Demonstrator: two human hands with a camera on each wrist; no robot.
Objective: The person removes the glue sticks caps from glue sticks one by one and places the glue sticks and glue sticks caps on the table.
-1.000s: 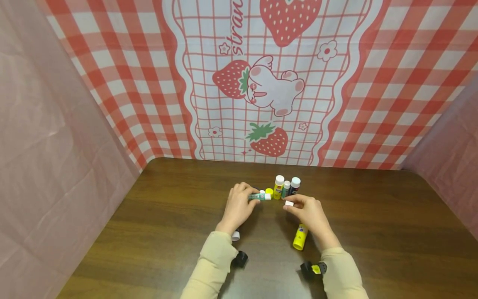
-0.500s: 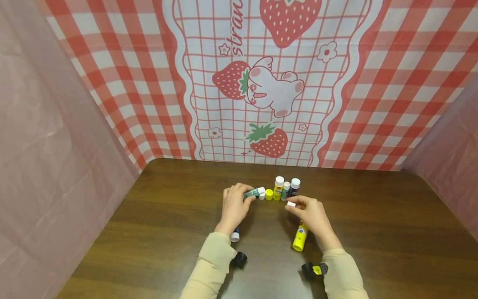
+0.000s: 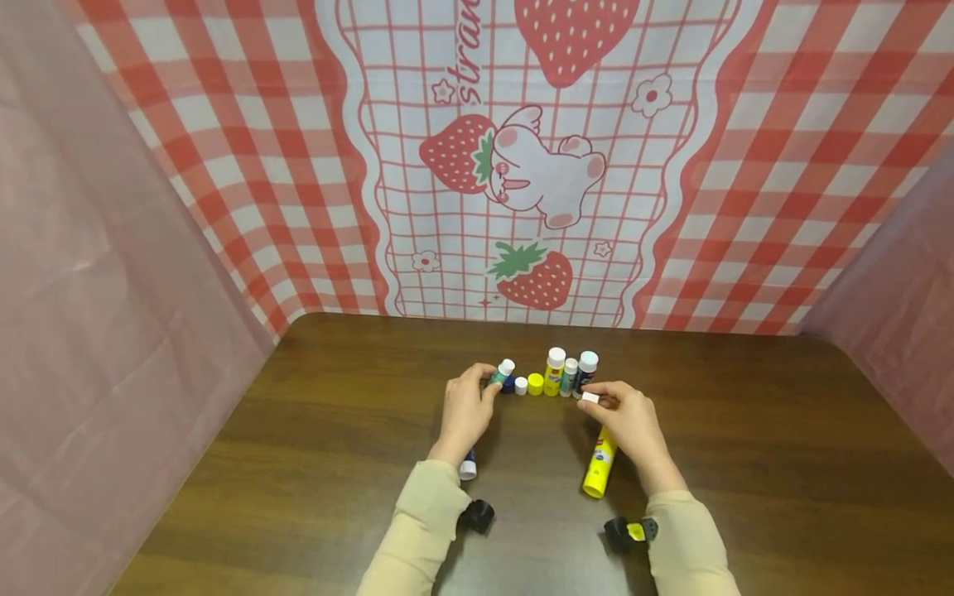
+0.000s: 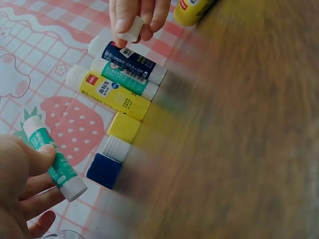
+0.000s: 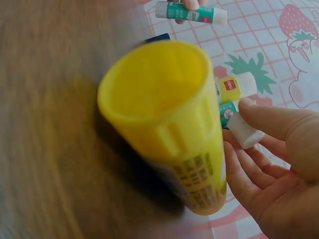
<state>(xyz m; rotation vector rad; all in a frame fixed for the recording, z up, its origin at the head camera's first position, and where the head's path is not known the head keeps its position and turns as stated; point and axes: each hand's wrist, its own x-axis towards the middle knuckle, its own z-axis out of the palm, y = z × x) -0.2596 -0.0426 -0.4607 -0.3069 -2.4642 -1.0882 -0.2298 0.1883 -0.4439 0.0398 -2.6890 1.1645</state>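
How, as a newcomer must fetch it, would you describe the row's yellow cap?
On the brown table, caps and glue sticks form a row. The yellow cap stands between a white cap and a yellow glue stick; it's the row's only short yellow piece.

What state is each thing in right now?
Held green glue stick, tilted
Left hand, gripping that stick
Held white cap, detached
Right hand, pinching that cap
Back yellow stick, upright
Back green stick, upright
Navy stick, upright
Yellow cap, loose
Lined-up white cap, loose
Blue cap, loose
Front yellow stick, lying
Front blue stick, lying, partly hidden
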